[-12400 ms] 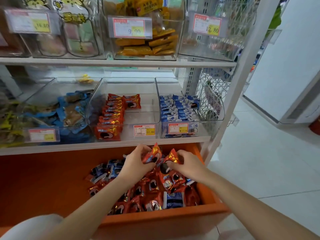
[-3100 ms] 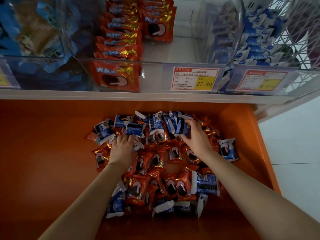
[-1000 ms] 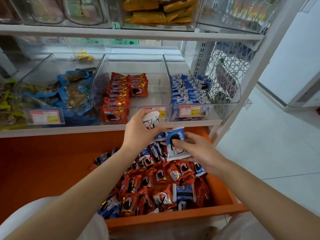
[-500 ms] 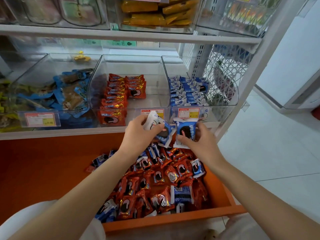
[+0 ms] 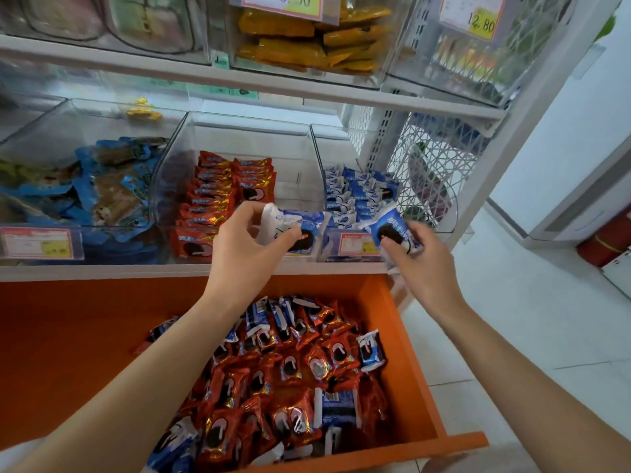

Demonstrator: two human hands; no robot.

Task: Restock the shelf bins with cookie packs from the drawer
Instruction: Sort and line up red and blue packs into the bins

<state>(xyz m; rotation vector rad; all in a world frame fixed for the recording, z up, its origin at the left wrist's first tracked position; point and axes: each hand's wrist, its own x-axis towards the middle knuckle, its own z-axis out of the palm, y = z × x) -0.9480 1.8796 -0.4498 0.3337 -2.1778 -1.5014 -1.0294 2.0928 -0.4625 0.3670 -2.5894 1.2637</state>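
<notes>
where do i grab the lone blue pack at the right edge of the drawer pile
Pinch the blue pack by its white crimped top end, from above and the right: it lies face up atop the red packs, with nothing between it and the drawer wall.

One left hand (image 5: 244,244), one right hand (image 5: 423,264). One orange drawer (image 5: 68,353), near, its red packs (image 5: 290,367) and blue packs (image 5: 370,349) too many to count. Three clear bins (image 5: 252,138) on the middle shelf, three upper bins (image 5: 426,46) above.
</notes>
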